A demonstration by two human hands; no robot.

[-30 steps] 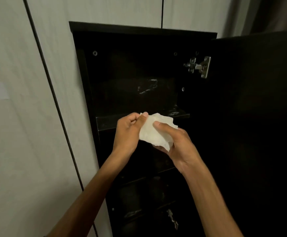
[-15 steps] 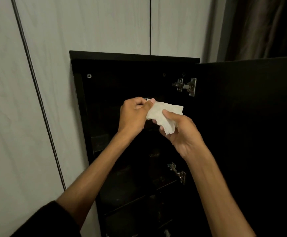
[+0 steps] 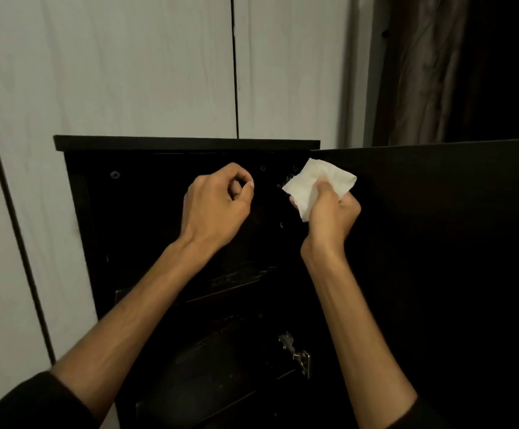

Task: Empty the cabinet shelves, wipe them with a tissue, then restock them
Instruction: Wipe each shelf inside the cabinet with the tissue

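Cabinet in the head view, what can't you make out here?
- Upper hinge: behind the tissue held in the right hand.
- Shelves: too dark to tell whether anything remains on them.
- Left hand: curled fingers hide whether it pinches anything.
- Cabinet bottom: cut off by the lower frame edge.

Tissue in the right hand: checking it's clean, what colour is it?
White, seen in the head view: tissue.

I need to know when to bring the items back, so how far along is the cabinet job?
Emptying looks done: the shelves in view appear bare, though the interior is dark. Wiping is in hand: the right hand holds a tissue by the open door; the left hand holds nothing visible. Restocking remains.
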